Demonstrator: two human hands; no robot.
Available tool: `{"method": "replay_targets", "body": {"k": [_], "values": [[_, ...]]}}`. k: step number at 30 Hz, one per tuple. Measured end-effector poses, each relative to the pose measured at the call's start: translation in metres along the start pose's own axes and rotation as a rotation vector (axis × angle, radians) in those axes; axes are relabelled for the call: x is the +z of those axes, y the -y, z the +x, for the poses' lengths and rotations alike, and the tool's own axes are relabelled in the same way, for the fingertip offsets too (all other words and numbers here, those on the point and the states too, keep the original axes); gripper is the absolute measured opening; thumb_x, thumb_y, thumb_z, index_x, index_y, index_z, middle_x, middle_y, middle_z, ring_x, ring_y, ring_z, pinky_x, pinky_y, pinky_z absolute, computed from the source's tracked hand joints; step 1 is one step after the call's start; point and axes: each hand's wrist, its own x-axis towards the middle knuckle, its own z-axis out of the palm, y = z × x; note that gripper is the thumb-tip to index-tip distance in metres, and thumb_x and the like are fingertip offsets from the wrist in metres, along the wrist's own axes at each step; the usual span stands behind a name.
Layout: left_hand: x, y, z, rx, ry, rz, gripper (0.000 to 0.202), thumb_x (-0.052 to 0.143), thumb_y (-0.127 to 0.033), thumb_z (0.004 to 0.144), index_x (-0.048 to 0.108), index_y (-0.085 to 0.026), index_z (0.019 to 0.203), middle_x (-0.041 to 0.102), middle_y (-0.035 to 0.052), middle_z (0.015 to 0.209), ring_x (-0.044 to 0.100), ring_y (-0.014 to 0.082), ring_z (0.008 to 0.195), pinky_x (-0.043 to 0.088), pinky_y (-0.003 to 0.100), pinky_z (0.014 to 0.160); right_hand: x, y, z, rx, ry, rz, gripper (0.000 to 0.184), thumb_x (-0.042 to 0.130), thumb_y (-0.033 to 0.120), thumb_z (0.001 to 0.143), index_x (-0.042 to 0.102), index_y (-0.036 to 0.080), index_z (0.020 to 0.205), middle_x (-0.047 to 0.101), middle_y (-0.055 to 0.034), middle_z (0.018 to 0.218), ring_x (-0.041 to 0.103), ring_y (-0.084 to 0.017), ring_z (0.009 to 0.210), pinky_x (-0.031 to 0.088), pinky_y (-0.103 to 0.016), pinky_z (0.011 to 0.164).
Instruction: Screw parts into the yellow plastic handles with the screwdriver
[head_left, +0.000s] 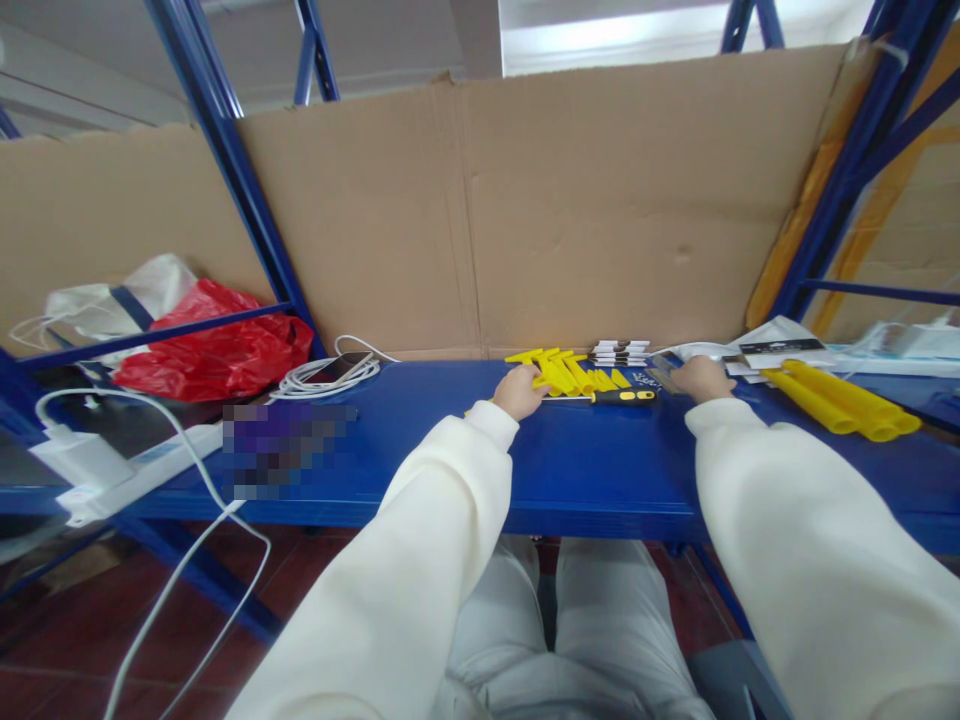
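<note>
My left hand is closed at the left end of a pile of yellow plastic pieces. Yellow shows at its fingertips, though the gripped part is mostly covered. Just right of it lies a screwdriver with a black and yellow handle, its shaft pointing toward that hand. My right hand has its fingers bent over a small clear packet; what they pinch is hidden. Between the hands are small dark bits and a stack of white and black pieces.
Large yellow tubes lie at right beside white and black packaging. At left are a coiled white cable, a red bag and a power strip. Cardboard backs the blue table; blue posts frame it.
</note>
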Motion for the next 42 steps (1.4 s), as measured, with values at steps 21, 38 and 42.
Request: {"method": "replay_targets", "body": {"k": [21,38,42], "values": [[0.003,0.000,0.002,0.011,-0.046,-0.042,0.027,0.076,-0.018,0.090,0.080,-0.016,0.116,0.079,0.0121,0.128,0.073,0.0268,0.121,0.055,0.033,0.105,0.027,0.086,-0.072,-0.413,0.503,0.782,0.034,0.079,0.047,0.063,0.055,0.023,0.061,0.062,-0.0011,0.073,0.054,-0.018,0.075,0.044,-0.031,0.073],[0.001,-0.004,-0.001,0.017,-0.067,-0.065,0.027,0.076,-0.017,0.090,0.079,-0.015,0.116,0.078,0.0119,0.129,0.072,0.0251,0.122,0.054,0.032,0.105,0.021,0.087,-0.080,-0.364,0.619,0.715,0.042,0.082,0.056,0.066,0.059,0.022,0.060,0.057,0.0010,0.062,0.046,-0.014,0.062,0.036,-0.028,0.059],[0.002,-0.003,0.000,0.042,-0.084,-0.086,0.023,0.076,-0.016,0.089,0.079,-0.017,0.112,0.079,0.0099,0.126,0.072,0.0245,0.119,0.055,0.033,0.104,0.019,0.087,-0.082,-0.403,0.618,0.697,0.045,0.081,0.059,0.065,0.055,0.023,0.058,0.053,0.0014,0.058,0.044,-0.015,0.059,0.034,-0.028,0.056]]}}
